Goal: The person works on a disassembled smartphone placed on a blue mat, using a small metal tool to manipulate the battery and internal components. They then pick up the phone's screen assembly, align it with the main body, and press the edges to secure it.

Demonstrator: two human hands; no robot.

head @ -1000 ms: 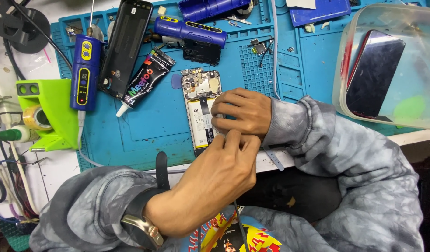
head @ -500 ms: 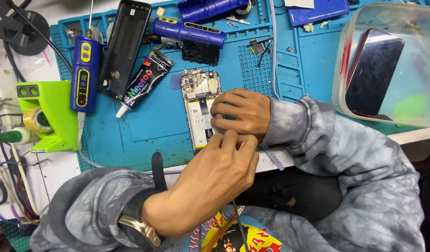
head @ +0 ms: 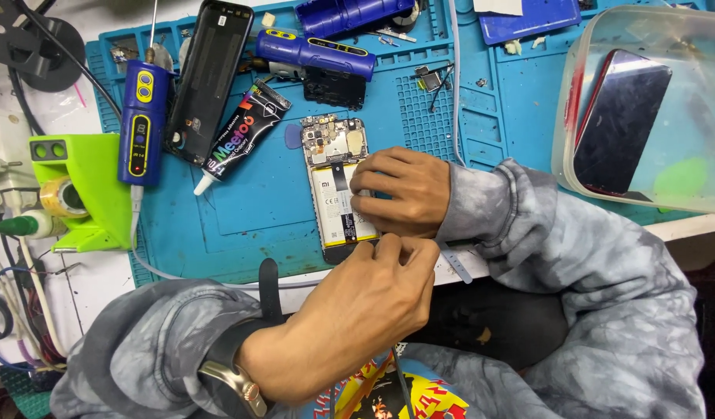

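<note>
Blue repair mat [head: 256, 225] under us. Our left hand [head: 357, 310] at 6 o'clock, fingertips pinched at the bottom edge of the opened phone [head: 338, 186]. Our right hand [head: 400, 190] at 3 o'clock presses fingers on its battery. Glue tube [head: 241, 136] at 10 o'clock, clear tub [head: 582, 101] at 2.

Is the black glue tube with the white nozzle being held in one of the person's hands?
No, the black glue tube lies untouched on the blue mat, while both hands work at the opened phone.

Mat [head: 249, 209] blue, stand [head: 86, 194] lime green, glue tube [head: 245, 132] black, sleeves [head: 574, 256] grey mottled, tray phone [head: 617, 124] black, maybe red-edged.
</note>
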